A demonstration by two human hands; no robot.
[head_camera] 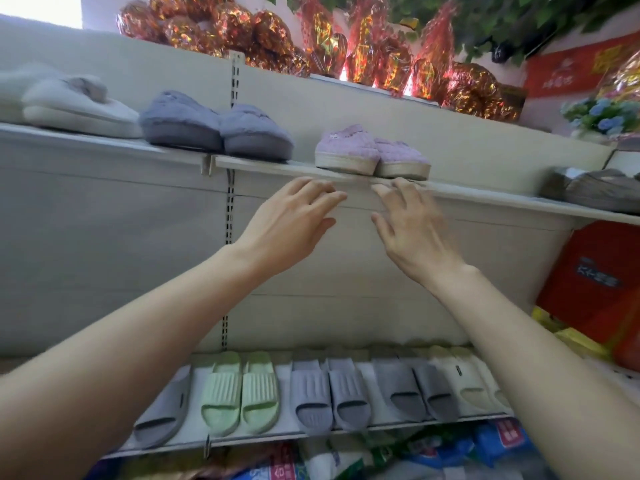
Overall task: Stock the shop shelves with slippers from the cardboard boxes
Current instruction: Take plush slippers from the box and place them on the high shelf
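Spread and empty, left hand (294, 216) and right hand (414, 233) hover under fluffy lilac slippers (370, 154)

Even soft daylight, wide-angle edge bending, slight motion blur.

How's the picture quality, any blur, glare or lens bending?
Head view: upper shelf bows with wide-angle distortion; left hand and right hand fingertips smear slightly; top-left window is blown out; white slippers at the left edge look soft.
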